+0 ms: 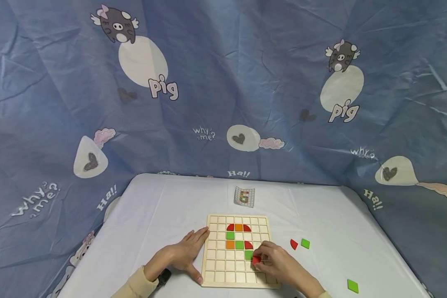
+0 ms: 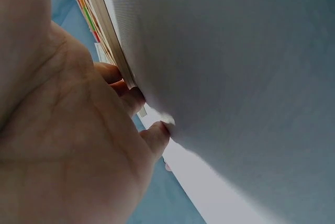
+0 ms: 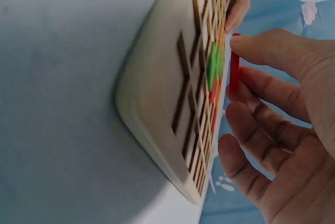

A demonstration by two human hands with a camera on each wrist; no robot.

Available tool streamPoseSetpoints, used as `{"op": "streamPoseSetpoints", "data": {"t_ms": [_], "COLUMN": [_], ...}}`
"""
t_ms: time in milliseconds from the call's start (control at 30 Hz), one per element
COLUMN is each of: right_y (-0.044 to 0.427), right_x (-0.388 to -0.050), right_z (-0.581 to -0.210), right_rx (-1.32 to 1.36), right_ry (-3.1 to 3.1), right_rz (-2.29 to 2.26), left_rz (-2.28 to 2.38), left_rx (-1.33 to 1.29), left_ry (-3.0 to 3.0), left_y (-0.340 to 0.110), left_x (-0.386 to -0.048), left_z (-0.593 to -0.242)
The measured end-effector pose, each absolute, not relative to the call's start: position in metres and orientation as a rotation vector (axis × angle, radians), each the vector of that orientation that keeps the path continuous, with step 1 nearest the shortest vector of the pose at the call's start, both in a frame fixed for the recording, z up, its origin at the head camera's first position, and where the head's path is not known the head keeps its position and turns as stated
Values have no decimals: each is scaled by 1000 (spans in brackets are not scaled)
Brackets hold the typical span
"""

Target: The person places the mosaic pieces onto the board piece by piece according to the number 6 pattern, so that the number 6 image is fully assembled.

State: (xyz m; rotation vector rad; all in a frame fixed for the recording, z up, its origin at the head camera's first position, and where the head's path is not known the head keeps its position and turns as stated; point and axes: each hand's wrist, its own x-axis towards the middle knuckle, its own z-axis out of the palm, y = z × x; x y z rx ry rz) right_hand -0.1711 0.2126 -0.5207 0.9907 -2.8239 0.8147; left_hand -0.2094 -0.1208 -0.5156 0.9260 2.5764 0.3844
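here the right grip (image 1: 277, 260), curled, pinches a red piece (image 1: 256, 260).

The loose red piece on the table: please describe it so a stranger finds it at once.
On the white table, find the wooden grid board. Beyond its right edge, the red piece lies beside a green square; unlike that neighbour, it is wedge-shaped.

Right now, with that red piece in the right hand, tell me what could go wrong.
The red piece is thin and pinched by the right hand's fingertips, so it might slip or land crooked.

That hand is close to the green square on the board and could nudge it out of place.

The left hand is only at the board's left edge, so a push toward the right might slide it.
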Motion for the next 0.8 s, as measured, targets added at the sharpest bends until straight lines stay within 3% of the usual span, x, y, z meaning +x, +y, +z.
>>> {"op": "streamPoseSetpoints", "data": {"t_ms": [800], "right_y": [200], "right_x": [-165], "right_z": [-528], "right_rx": [1088], "right_ry": [-2786], "right_rz": [712], "left_rz": [395], "left_rx": [914], "left_ry": [2573], "left_y": [-121], "left_x": [-209], "left_z": [-516]}}
